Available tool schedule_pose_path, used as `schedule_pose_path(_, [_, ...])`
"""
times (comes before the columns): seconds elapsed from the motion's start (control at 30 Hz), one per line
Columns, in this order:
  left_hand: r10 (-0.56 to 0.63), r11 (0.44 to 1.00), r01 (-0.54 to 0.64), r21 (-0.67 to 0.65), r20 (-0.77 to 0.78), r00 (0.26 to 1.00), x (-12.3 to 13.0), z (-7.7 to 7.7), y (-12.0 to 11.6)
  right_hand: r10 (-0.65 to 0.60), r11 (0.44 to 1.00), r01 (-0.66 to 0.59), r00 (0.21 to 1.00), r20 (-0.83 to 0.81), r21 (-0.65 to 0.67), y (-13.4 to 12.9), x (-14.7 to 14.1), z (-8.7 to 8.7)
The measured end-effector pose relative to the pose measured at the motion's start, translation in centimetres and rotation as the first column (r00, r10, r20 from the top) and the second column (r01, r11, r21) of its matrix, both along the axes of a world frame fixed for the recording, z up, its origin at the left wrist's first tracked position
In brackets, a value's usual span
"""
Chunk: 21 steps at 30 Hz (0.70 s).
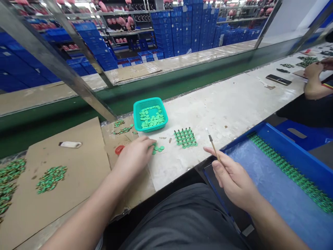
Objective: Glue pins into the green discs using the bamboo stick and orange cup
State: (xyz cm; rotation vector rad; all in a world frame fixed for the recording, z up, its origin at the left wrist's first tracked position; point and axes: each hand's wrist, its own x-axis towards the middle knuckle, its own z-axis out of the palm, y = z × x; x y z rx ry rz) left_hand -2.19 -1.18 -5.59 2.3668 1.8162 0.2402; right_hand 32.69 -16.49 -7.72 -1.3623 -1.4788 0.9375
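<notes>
My left hand (137, 152) rests on the bench beside a few loose green discs (159, 149); its fingertips are pressed together at the discs, and what they hold, if anything, is hidden. Between the thumb and fingers of my right hand (229, 173) is a thin brush (213, 145), its white tip pointing up and away. A block of small green pieces with dark tops (185, 137) stands in rows between the two hands. Behind my left hand, a teal basket (151, 129) holds many flat green discs. A red cap-like dish (119, 149) lies left of my left hand.
Cardboard (85, 149) at left bears piles of green-brown pieces (51, 178) and a white tube (70, 144). A blue tray (299, 146) with rows of green pieces is at right. Farther right are a phone (278, 80) and another person's hands (313, 71). A slanted metal post (78, 83) rises at left.
</notes>
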Motion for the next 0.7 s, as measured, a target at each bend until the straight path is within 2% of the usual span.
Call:
schedule_pose_path(0.13, [-0.029,0.998,0.027,-0.048,-0.052,0.998,1.6,-1.0,1.2,0.055,0.993,-0.052,0.998,-0.022,0.105,-0.4,-1.2,0.2])
schedule_pose_path(0.27, [-0.011,1.0,0.011,0.014,-0.021,1.0,1.2,-0.9,0.5,0.173,0.97,-0.17,0.985,0.002,0.176,-0.4,-1.8,0.7])
schedule_pose_path(0.37, [0.018,0.998,-0.021,0.057,0.049,0.999,-1.2,-1.1,-2.7,0.324,0.935,-0.311,0.945,-0.052,0.174,-0.4,-2.0,1.2])
schedule_pose_path(0.5, [0.08,0.994,-0.089,0.069,0.122,0.989,-5.0,-2.8,-9.3,0.483,0.875,-0.455,0.838,-0.255,0.164,-0.4,-3.1,2.0])
schedule_pose_path(0.6, [0.132,0.981,-0.154,0.114,0.185,0.974,-6.7,-4.2,-12.9,0.462,0.886,-0.451,0.841,-0.283,0.106,0.5,-5.4,2.5])
schedule_pose_path(0.7, [0.155,0.965,-0.205,0.162,0.275,0.949,-7.5,-4.9,-14.6,0.337,0.94,-0.309,0.903,-0.265,0.142,2.6,-8.4,2.7])
